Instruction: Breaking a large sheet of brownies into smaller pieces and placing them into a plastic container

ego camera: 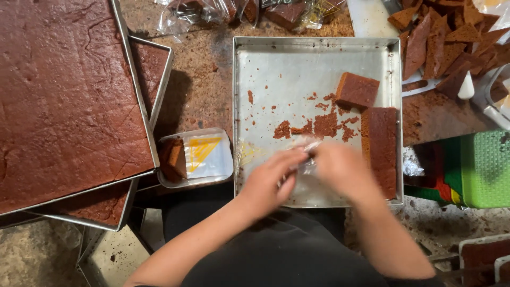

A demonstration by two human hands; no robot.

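So the biggest thing in view is the stack of big cake trays (69, 101) on the left, each holding a full uncut slab of dark brown cake, the top one only scored with faint lines. That's a lot not yet portioned, I'd say.

Next down, the square metal pan (276, 69) in the middle of the desk (202, 90) is nearly cleared out: just one long cake strip (381, 149) along its right wall, one smaller cake block (357, 90) sitting tilted just above it, and a scatter of crumbs (319, 125). Looks to me like most of this pan has been worked through already.

Just left of the pan there's a packed slice in a clear wrapper (194, 157) with a yellow-and-white label, so at least one piece is bagged. Top right is a pile of offcuts (451, 42).

Smallest: a clear plastic bag (307, 157), thin, crinkly and see-through, held over the pan's lower middle. Left hand (271, 178) and right hand (340, 167) both have their grip pinching it between fingertips, though it's motion-blurred, so I can't tell if anything's inside.
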